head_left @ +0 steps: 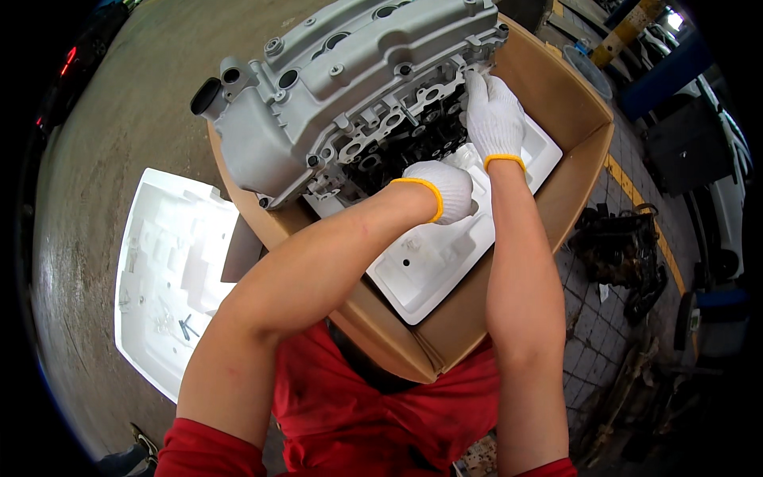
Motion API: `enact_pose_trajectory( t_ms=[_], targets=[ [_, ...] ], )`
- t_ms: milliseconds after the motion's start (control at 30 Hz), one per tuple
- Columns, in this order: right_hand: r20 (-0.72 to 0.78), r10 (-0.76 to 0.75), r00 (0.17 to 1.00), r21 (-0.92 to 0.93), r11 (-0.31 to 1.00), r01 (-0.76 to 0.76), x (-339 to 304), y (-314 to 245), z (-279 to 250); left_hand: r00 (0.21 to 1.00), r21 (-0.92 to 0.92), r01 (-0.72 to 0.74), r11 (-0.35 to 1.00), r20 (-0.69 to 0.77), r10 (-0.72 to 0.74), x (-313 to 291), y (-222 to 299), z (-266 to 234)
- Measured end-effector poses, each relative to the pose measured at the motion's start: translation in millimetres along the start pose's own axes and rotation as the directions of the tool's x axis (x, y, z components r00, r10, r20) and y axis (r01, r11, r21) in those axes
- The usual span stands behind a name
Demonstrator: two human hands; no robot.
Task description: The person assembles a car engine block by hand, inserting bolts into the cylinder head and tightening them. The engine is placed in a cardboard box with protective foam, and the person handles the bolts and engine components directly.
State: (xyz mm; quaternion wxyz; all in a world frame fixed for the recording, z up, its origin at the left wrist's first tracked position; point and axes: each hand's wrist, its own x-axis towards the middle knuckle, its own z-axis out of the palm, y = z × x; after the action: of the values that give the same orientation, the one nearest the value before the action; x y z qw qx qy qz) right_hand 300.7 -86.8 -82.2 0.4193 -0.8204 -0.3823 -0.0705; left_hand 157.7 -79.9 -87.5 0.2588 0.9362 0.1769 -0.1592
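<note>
A silver-grey car engine stands in an open cardboard box, its row of ports facing me. My left hand, in a white knitted glove with a yellow cuff, is curled low beside the engine's dark lower side. Its fingertips are hidden, and what they hold, if anything, does not show. Higher up, my right hand, gloved alike, reaches to the engine's right end with fingers stretched along its edge. Under the engine lies a white foam tray with moulded hollows.
The cardboard box has tall walls around the engine. Left of it on the floor lies a white foam lid with a few dark bolts in it. A dark greasy engine part sits on the tiles at right. A person's shoe shows lower left.
</note>
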Motion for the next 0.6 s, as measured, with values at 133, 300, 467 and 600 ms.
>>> enact_pose_trajectory(
  t_ms=[133,300,467,600],
  targets=[
    [0.078,0.062,0.995,0.121,0.990,-0.071,3.8,3.4,4.4,1.000,0.007,0.012,1.000,0.008,-0.012,-0.5,-0.2,-0.7],
    [0.154,0.033,0.987,0.194,0.979,-0.063,4.9,5.8,-0.3,0.998,0.013,0.040,0.999,0.040,-0.041,-0.3,2.7,-3.2],
    [0.106,0.038,0.994,-0.142,0.990,-0.023,-6.2,-20.7,-20.6,1.000,0.030,0.026,0.999,0.016,-0.026,-0.3,-1.4,0.3],
    [0.062,-0.027,0.998,-0.133,0.990,0.035,-7.1,-19.3,-19.1,1.000,0.063,0.011,0.998,0.009,-0.012,3.2,-1.7,2.2]
  ],
)
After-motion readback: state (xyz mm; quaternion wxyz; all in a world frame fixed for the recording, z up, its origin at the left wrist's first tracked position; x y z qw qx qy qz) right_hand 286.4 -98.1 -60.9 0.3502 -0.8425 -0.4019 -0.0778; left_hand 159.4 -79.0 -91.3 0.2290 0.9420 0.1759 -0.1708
